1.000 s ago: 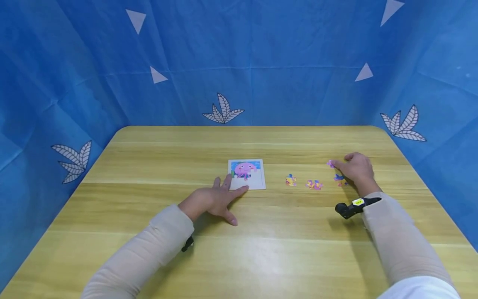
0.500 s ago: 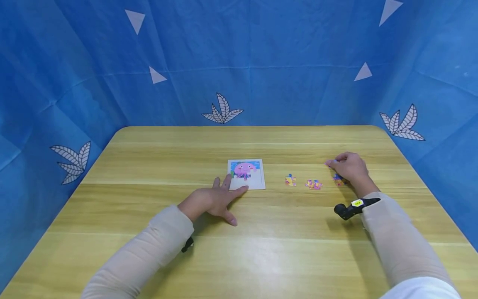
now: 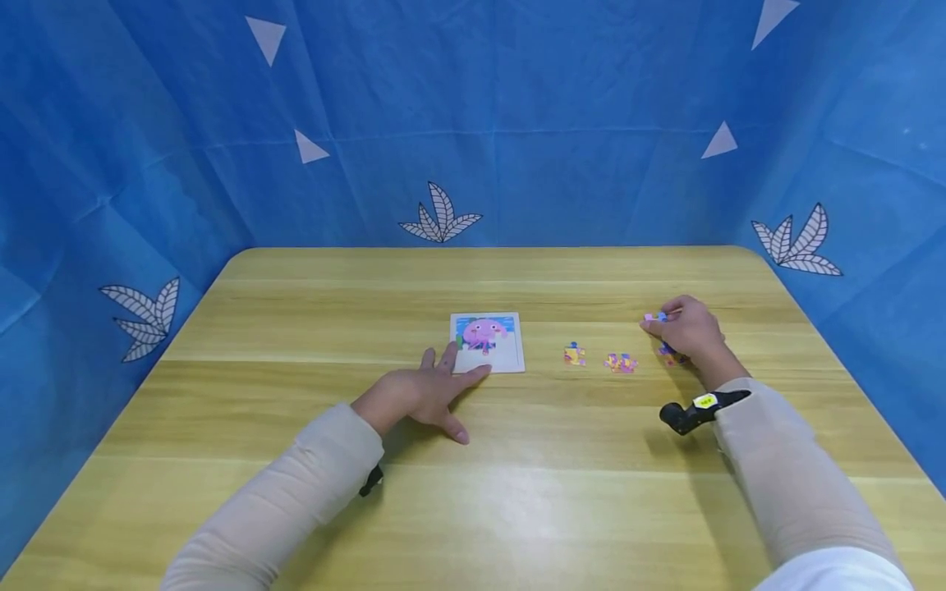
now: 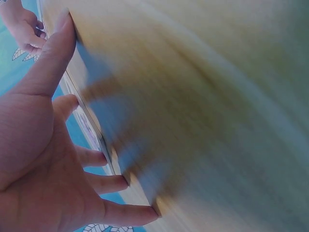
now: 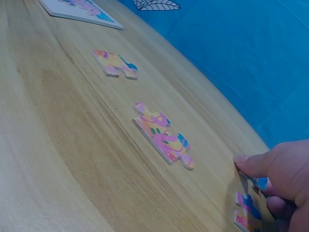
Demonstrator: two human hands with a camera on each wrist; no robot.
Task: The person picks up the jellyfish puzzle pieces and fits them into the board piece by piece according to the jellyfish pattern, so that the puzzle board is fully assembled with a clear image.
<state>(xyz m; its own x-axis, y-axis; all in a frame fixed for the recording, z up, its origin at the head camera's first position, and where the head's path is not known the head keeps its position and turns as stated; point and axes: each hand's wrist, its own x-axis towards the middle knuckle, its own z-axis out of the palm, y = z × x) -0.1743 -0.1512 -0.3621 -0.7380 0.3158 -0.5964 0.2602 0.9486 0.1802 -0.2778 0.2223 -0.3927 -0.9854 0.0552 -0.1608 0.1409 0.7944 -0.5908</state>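
My left hand (image 3: 424, 398) lies with spread fingers at the near left corner of a white-framed jigsaw board (image 3: 504, 361), its fingertips touching the edge. A pink octopus picture fills the board's upper part; bare white shows below. Over at the right, my right hand (image 3: 687, 328) pinches a pink and blue puzzle piece (image 3: 654, 317) between thumb and fingers. Another puzzle piece (image 5: 247, 212) lies just below that hand, partly hidden. Between board and right hand lie a yellow puzzle piece (image 3: 574, 355) and a pink-yellow puzzle piece pair (image 3: 620, 363), which sit close together.
Everything lies on a wood-grain table (image 3: 517, 509). Blue cloth (image 3: 576, 123) with white triangles and leaf prints hangs behind it and along both sides. A black wrist camera (image 3: 687, 417) juts out from the right sleeve.
My right hand has drawn the puzzle piece into its pinch and tilted it up, shifting slightly left. My left hand and the board have stayed where they were.
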